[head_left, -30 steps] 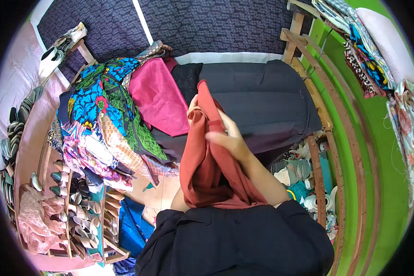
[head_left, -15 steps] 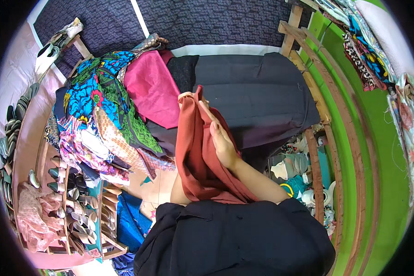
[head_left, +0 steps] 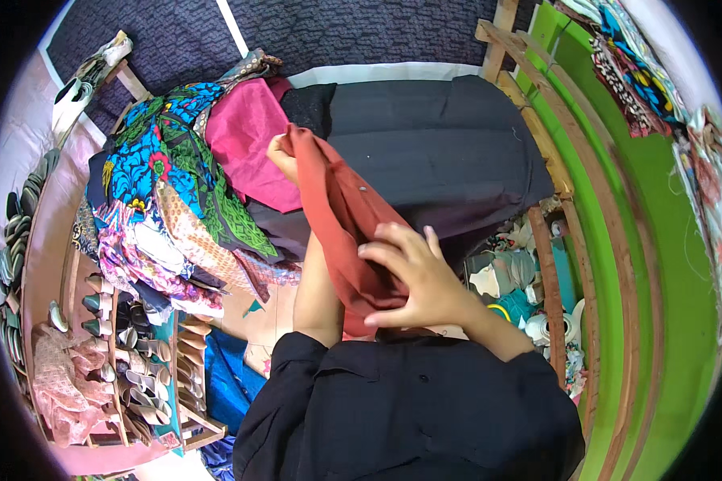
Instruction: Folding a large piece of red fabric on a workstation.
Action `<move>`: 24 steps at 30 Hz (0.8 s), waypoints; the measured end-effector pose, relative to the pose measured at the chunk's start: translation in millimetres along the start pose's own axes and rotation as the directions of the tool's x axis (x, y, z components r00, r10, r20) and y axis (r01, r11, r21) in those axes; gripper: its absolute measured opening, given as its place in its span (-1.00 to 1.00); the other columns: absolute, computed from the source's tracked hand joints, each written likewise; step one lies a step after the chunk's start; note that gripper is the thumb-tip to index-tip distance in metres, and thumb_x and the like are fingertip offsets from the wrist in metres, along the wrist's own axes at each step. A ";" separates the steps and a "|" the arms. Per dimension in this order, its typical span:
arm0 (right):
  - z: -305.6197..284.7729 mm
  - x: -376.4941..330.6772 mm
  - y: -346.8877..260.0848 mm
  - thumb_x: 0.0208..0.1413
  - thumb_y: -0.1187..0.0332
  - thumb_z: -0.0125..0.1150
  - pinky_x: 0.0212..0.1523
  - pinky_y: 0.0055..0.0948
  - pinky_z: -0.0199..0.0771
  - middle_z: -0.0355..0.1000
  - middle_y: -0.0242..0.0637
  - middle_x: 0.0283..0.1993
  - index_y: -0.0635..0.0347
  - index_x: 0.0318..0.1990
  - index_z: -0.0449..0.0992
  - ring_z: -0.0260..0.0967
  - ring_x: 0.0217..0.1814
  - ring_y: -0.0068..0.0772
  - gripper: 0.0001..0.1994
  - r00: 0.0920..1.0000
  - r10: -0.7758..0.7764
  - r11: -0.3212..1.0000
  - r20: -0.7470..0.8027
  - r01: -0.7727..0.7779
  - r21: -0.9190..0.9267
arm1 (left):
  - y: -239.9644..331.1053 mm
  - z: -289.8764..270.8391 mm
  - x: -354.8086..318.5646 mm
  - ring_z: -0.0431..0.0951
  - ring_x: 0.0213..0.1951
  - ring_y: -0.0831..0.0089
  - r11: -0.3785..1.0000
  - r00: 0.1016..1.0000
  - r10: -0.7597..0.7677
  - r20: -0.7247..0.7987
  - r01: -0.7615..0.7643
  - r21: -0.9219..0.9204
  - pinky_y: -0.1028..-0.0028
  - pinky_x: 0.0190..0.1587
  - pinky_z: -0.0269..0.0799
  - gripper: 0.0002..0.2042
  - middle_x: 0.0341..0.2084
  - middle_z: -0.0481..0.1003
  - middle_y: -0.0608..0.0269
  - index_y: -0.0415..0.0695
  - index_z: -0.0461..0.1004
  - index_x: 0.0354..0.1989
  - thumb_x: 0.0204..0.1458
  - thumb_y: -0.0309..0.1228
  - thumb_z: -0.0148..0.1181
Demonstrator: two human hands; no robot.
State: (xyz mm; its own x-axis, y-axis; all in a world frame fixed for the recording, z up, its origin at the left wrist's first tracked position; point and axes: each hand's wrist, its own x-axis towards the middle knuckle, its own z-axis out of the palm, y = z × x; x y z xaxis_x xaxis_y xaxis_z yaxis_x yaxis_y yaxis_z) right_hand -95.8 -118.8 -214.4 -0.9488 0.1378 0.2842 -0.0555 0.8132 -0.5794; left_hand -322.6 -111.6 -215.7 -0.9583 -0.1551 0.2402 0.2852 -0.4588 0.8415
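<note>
A rust-red cloth [head_left: 333, 188] hangs in front of me, gathered lengthwise into folds. My left hand [head_left: 284, 159] grips its upper end, the fingers partly hidden behind the fabric. My right hand [head_left: 413, 276] lies against the lower folds with its fingers spread and curved, thumb apart. Behind the cloth is a table covered in dark grey fabric [head_left: 425, 152]. A magenta cloth [head_left: 253, 144] on that table lies just beyond my left hand, beside a piece of black lacy fabric [head_left: 311, 108].
Patterned fabrics [head_left: 160, 172] are heaped over the table's left side. Shoes [head_left: 140, 369] fill a rack at the lower left, near a blue cloth [head_left: 231, 365]. Wooden rails [head_left: 594, 184] run along the green wall [head_left: 674, 240] at right. Rolls and scraps [head_left: 509, 280] sit below.
My right hand has moved down the cloth, going from flat fingers to spread ones. The cloth's upper end has shifted left and up with my left hand, so it now slants.
</note>
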 end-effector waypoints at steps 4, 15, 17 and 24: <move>42.4 -32.4 10.5 -0.42 -0.13 0.31 0.05 0.48 -0.53 0.26 -0.29 0.03 0.11 0.07 0.23 0.03 0.17 -0.12 -0.16 0.970 0.240 0.941 0.035 -0.224 -0.254 | -14.0 -15.6 3.3 0.28 -0.38 0.58 0.988 0.993 0.111 -0.026 -0.114 -0.109 0.60 -0.34 0.23 -0.77 -0.42 0.27 0.31 -0.18 0.19 -0.24 0.02 -0.38 0.05; -65.4 -65.7 -10.2 -0.40 0.22 0.35 0.16 0.21 -0.37 0.37 -0.49 -0.45 0.07 -0.37 0.54 0.21 -0.12 -0.39 -0.68 0.973 0.192 0.889 0.131 -0.116 -0.444 | 33.9 -153.4 50.6 0.29 -0.25 0.49 0.860 0.861 0.321 0.395 -0.440 0.260 0.52 -0.13 0.20 -0.81 -0.35 0.31 0.23 -0.25 0.27 -0.26 0.09 -0.37 -0.03; -70.0 -71.4 -19.5 -0.39 0.23 0.35 0.16 0.14 -0.28 0.33 -0.49 -0.47 0.06 -0.43 0.53 0.20 -0.14 -0.39 -0.73 0.982 0.167 0.867 0.089 -0.103 -0.487 | 51.8 -162.8 49.4 0.30 -0.27 0.53 0.912 0.840 0.220 0.496 -0.357 0.201 0.54 -0.15 0.21 -0.81 -0.35 0.32 0.26 -0.25 0.29 -0.25 0.10 -0.35 -0.04; 22.6 -83.3 -21.5 -0.47 0.38 0.44 0.14 -0.20 0.09 0.15 -0.11 0.07 0.09 -0.08 0.39 0.03 0.19 -0.06 -0.39 0.828 -0.026 0.998 -0.560 -0.007 -0.057 | 76.9 -213.7 63.0 0.30 -0.27 0.53 0.961 0.863 0.195 0.465 -0.262 0.085 0.55 -0.14 0.21 -0.73 -0.34 0.32 0.28 -0.24 0.30 -0.24 0.13 -0.25 -0.08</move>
State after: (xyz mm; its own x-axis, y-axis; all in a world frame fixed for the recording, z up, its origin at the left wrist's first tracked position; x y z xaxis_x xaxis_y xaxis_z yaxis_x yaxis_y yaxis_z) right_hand -22.6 -160.5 -242.9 -0.6104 0.4097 0.6779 -0.0306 0.8430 -0.5370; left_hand -356.7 -343.7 -239.2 -0.7813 0.1840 0.5964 0.5239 -0.3259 0.7870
